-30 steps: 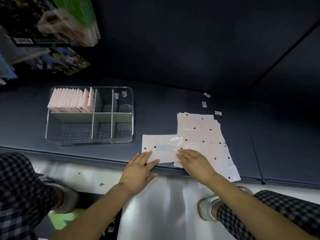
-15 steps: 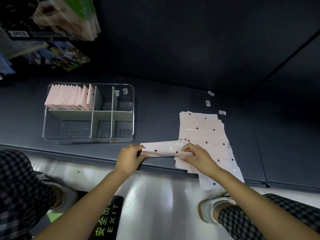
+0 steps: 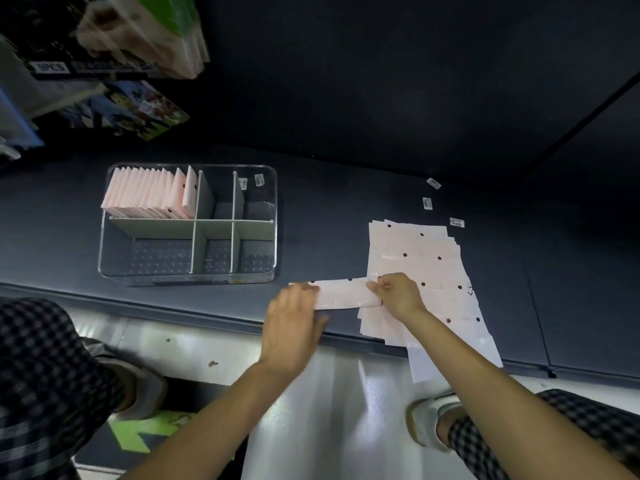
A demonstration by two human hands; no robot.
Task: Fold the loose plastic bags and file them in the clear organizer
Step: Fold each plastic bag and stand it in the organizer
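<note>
- Packs [image 3: 104, 39] — hanging goods, far left, above the shelf; blurred, details not readable.
- Organizer [image 3: 273, 237] — clear, six compartments, on the dark shelf [image 3: 346, 202], left of centre. The far-left compartment holds a row of folded bags [image 3: 149, 195], pink, standing on edge. The other five hold no bags that can be seen; two small labels show at the far-right compartment.
- Left hand [image 3: 294, 327] — fingers straight and relaxed, laid flat on the left end of the strip, pressing it to the shelf near the front edge. Nothing gripped.
- Strip [image 3: 346, 294] — one bag folded lengthwise into a narrow band, lying between the two hands, near the shelf's front edge. Judged thin, light, limp and slick: likely to spring open unless the crease is pinned, so best held at the ends and pressed flat.
- Right hand [image 3: 394, 294] — fingers curled, pinching the right end of the strip where it overlaps the stack.
- Stack [image 3: 426, 271] — loose flat bags, pink with dark dots, fanned, right of centre; the nearest sheets overhang the shelf edge.
- Stickers [image 3: 427, 203] — three small labels, beyond the stack.
</note>
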